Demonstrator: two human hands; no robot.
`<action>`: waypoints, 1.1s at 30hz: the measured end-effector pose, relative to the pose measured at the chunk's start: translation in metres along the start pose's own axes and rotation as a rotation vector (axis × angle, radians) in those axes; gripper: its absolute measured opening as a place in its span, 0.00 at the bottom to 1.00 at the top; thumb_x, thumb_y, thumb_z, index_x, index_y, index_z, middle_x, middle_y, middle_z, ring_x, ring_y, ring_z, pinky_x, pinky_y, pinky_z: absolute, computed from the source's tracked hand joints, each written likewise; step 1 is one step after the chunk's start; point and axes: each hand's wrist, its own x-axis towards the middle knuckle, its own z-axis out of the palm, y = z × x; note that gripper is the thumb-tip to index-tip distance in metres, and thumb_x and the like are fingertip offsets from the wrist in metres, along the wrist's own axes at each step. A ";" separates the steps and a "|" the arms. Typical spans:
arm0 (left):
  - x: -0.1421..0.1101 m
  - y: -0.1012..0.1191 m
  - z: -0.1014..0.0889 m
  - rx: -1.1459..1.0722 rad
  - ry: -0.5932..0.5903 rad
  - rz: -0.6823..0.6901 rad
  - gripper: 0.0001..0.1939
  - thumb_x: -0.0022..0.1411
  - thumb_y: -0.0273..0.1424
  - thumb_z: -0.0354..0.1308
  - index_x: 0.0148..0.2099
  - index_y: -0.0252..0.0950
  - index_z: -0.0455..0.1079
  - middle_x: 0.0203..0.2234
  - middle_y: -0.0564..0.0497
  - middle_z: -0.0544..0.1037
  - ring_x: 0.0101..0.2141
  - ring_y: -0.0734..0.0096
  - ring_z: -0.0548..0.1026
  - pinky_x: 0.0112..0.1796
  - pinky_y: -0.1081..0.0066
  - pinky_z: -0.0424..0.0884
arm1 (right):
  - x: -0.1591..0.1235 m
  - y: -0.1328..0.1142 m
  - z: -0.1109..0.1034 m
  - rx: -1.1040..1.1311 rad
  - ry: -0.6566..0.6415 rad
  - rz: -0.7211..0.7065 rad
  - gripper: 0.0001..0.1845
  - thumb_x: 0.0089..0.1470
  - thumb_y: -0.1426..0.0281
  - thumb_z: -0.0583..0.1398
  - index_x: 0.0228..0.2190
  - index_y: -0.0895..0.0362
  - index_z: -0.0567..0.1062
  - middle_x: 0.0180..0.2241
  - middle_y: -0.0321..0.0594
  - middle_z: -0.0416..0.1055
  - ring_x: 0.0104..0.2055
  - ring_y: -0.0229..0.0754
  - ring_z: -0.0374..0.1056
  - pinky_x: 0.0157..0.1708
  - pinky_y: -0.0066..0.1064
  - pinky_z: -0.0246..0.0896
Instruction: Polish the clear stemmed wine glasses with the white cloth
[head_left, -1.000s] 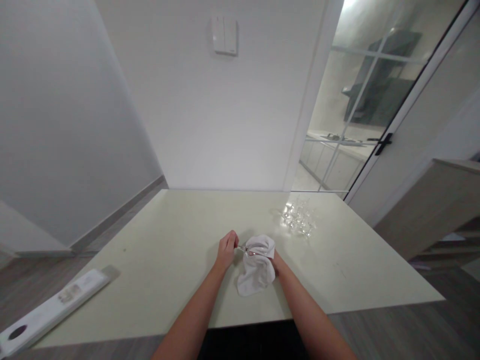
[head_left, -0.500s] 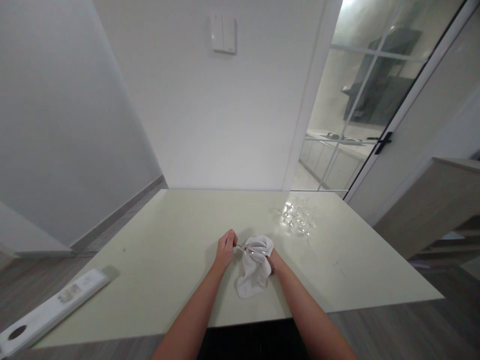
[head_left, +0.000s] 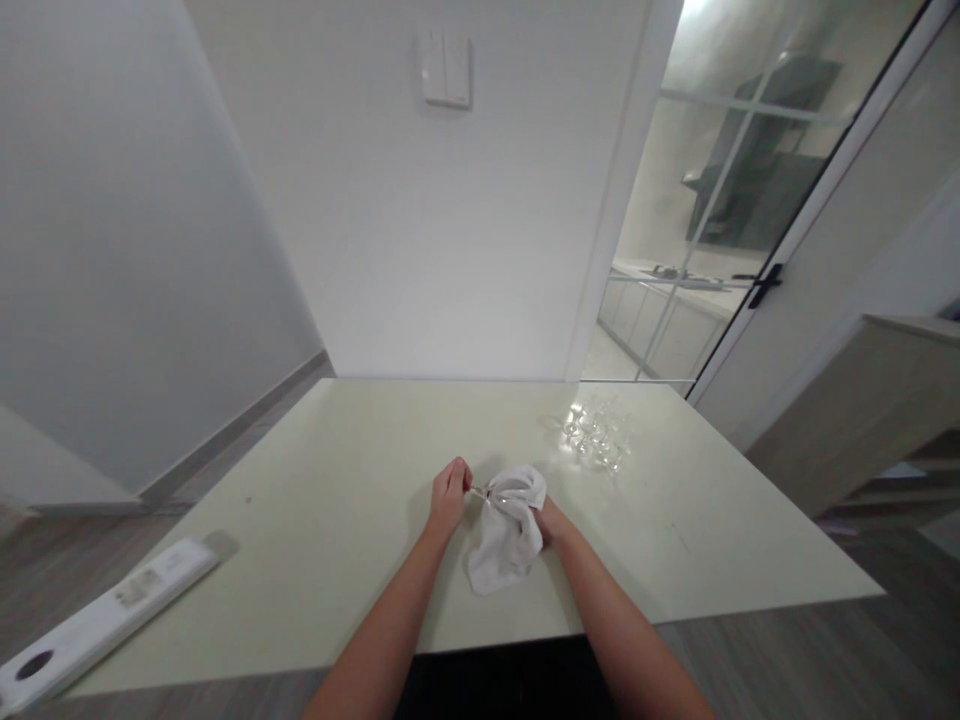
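My left hand [head_left: 450,490] is closed on the thin end of a clear, shiny piece [head_left: 478,491], which looks like glass or clear plastic; its exact kind is hard to make out. The other end of that piece runs into a white cloth [head_left: 504,550]. From the right side, my right hand [head_left: 550,518] grips the cloth, its fingers mostly hidden behind the folds. The lower part of the cloth hangs down toward the table. A cluster of clear, glinting pieces [head_left: 596,436] lies farther back on the right.
A pale table [head_left: 337,580] spreads under my hands and meets the white wall. On its front left corner lies a long white object [head_left: 112,610] with a dark oval hole, jutting past the edge. A glass-paned door [head_left: 720,200] and a wooden shelf unit [head_left: 862,420] stand at the right.
The cloth's hanging part has shifted slightly to the left, and its top has risen a little. Both hands keep their hold, almost in place.
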 end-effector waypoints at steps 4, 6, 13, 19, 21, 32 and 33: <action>-0.001 0.001 -0.001 0.004 -0.020 0.010 0.23 0.65 0.45 0.42 0.21 0.38 0.56 0.16 0.55 0.60 0.19 0.73 0.57 0.22 0.72 0.55 | 0.002 -0.002 -0.005 -0.132 -0.168 -0.121 0.06 0.42 0.66 0.64 0.21 0.55 0.76 0.32 0.39 0.77 0.43 0.48 0.71 0.52 0.40 0.59; -0.002 0.002 -0.001 0.014 -0.032 0.014 0.23 0.65 0.45 0.42 0.22 0.38 0.56 0.16 0.55 0.60 0.20 0.73 0.58 0.23 0.72 0.55 | 0.004 -0.005 -0.006 -0.149 -0.193 -0.135 0.05 0.41 0.65 0.64 0.22 0.54 0.77 0.32 0.39 0.77 0.41 0.47 0.71 0.52 0.40 0.59; -0.002 0.003 -0.001 0.025 -0.026 0.025 0.23 0.65 0.45 0.42 0.21 0.38 0.56 0.17 0.54 0.60 0.21 0.72 0.58 0.24 0.71 0.56 | 0.017 -0.007 -0.002 -0.250 -0.200 -0.211 0.05 0.37 0.65 0.65 0.21 0.53 0.78 0.30 0.38 0.76 0.42 0.48 0.69 0.54 0.39 0.56; 0.001 -0.001 0.000 -0.016 -0.010 0.003 0.23 0.64 0.46 0.43 0.21 0.38 0.57 0.16 0.55 0.60 0.19 0.73 0.58 0.22 0.72 0.55 | 0.011 -0.002 -0.003 -0.099 -0.089 -0.205 0.07 0.42 0.63 0.65 0.25 0.53 0.78 0.33 0.39 0.76 0.41 0.46 0.69 0.54 0.38 0.57; 0.002 0.000 0.001 -0.042 0.009 -0.016 0.23 0.64 0.46 0.43 0.22 0.38 0.57 0.16 0.55 0.60 0.19 0.74 0.58 0.21 0.72 0.55 | 0.010 0.000 -0.002 -0.020 -0.030 -0.196 0.09 0.42 0.64 0.65 0.29 0.53 0.78 0.37 0.40 0.76 0.44 0.46 0.69 0.55 0.37 0.56; -0.006 0.000 0.018 -0.215 -0.060 -0.179 0.20 0.60 0.49 0.51 0.29 0.37 0.59 0.19 0.58 0.62 0.19 0.79 0.62 0.19 0.77 0.57 | 0.014 0.007 0.002 0.460 0.193 0.045 0.26 0.42 0.47 0.61 0.36 0.53 0.75 0.41 0.43 0.77 0.47 0.51 0.70 0.48 0.43 0.64; -0.006 -0.001 0.019 -0.236 -0.033 -0.191 0.20 0.60 0.50 0.50 0.29 0.37 0.59 0.19 0.59 0.61 0.18 0.79 0.62 0.19 0.77 0.56 | 0.013 0.005 0.002 0.469 0.178 0.057 0.27 0.42 0.45 0.59 0.36 0.53 0.76 0.40 0.43 0.77 0.47 0.52 0.70 0.47 0.44 0.64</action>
